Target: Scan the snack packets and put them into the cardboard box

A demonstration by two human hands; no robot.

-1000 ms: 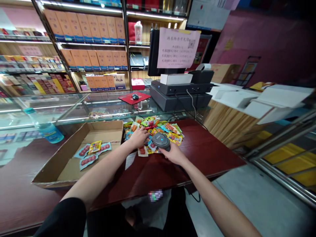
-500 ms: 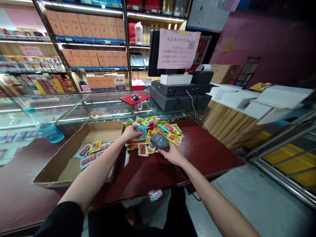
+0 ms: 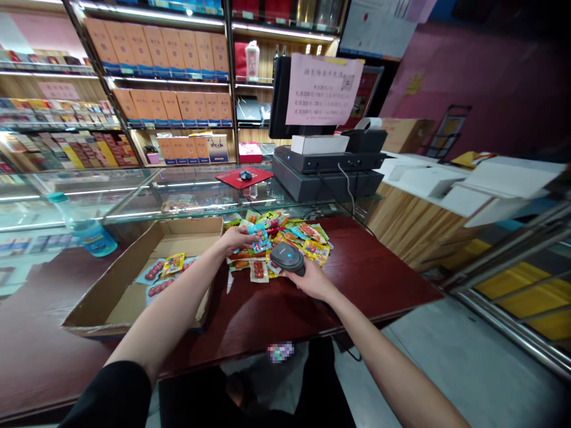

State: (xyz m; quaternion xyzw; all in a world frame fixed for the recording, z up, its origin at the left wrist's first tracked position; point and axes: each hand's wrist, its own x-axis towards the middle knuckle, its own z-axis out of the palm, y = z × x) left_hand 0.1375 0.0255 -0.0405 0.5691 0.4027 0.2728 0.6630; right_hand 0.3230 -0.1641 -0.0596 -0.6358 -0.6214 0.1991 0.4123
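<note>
My left hand (image 3: pixel 237 238) pinches a small blue snack packet (image 3: pixel 259 237) above the left part of a pile of colourful snack packets (image 3: pixel 307 230). A dark grey barcode scanner (image 3: pixel 286 257) is gripped in my right hand (image 3: pixel 312 278), its head over the front of the pile, just right of the blue packet. A clear packet with reddish round pieces (image 3: pixel 259 271) lies at the pile's near edge. To the left, an open cardboard box (image 3: pixel 111 280) holds several packets, among them a yellow one (image 3: pixel 173 263); my left forearm hides part of the box.
A bottle with blue liquid (image 3: pixel 93 238) stands left of the box on the dark red table (image 3: pixel 379 273). Behind are a glass counter, a red mat (image 3: pixel 243 176) with a mouse, and a black register (image 3: pixel 325 178) with cables. White boxes stand at the right.
The blue packet has turned and tilted in my left hand, so more of its printed face shows. The scanner in my right hand has hardly moved.
</note>
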